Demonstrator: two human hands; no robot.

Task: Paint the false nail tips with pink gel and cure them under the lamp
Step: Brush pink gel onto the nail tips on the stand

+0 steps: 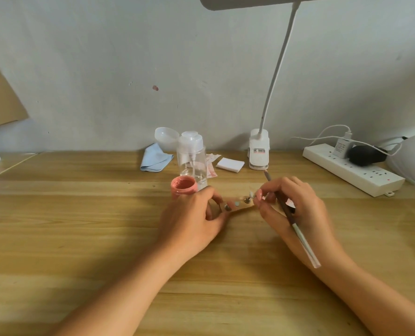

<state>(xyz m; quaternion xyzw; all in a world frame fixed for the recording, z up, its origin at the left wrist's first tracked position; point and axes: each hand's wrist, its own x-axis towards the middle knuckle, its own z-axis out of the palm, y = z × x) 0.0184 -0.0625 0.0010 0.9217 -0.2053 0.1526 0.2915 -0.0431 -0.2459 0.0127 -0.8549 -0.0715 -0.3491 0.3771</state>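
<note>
The right hand (296,209) grips the brush (289,215) and pinches one end of the strip (241,207) mid-worktop, while the left hand (194,214) pinches the other. The nail tips (237,203) look light, slick and easily knocked off, so hold the strip by its ends.

Small print on the lamp clamp (259,150) and the charger (341,148) is too blurred to read.

On my feed I see only two bare forearms (128,282), with the left hand (191,214) and the right hand (296,209) alike: slender wrists, long fingers, nails too blurred to judge.
</note>
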